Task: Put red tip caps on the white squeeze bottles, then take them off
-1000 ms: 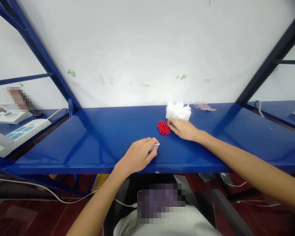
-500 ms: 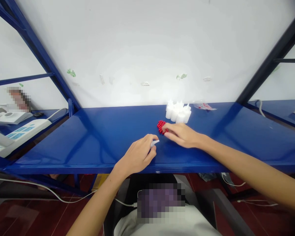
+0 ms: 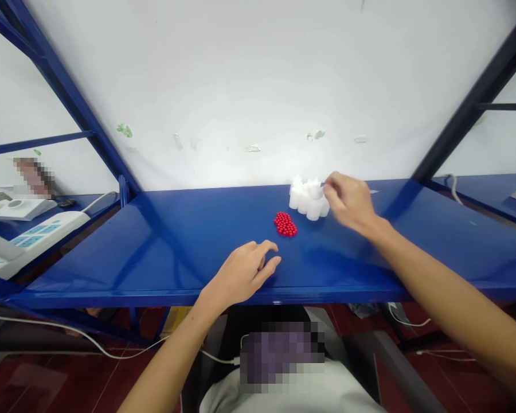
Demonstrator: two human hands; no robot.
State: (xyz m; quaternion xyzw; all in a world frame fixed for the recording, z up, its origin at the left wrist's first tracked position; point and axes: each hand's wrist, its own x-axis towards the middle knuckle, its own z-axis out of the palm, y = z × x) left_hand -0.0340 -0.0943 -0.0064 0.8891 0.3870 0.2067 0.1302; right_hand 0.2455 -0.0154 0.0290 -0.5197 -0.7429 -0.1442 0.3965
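My left hand (image 3: 243, 272) rests low over the front of the blue table, thumb and index finger apart, with no object visible between them. Just beyond it lies a loose patch of small red beads (image 3: 285, 224). Several small white bottles (image 3: 301, 202) with pointed tips stand grouped behind the beads. My right hand (image 3: 349, 198) is at the right side of this group. Its thumb and fingertips are pinched together against the rightmost bottles, and what lies between them is hidden.
The blue table (image 3: 198, 229) runs up to a white wall (image 3: 258, 86). A blue metal frame post (image 3: 81, 109) rises on the left and a dark one (image 3: 468, 103) on the right. A white power strip (image 3: 47, 229) lies on the neighbouring surface at far left.
My right hand has moved from the beads back and right to the bottles. The small white pointed piece seen in my left hand before no longer shows there.
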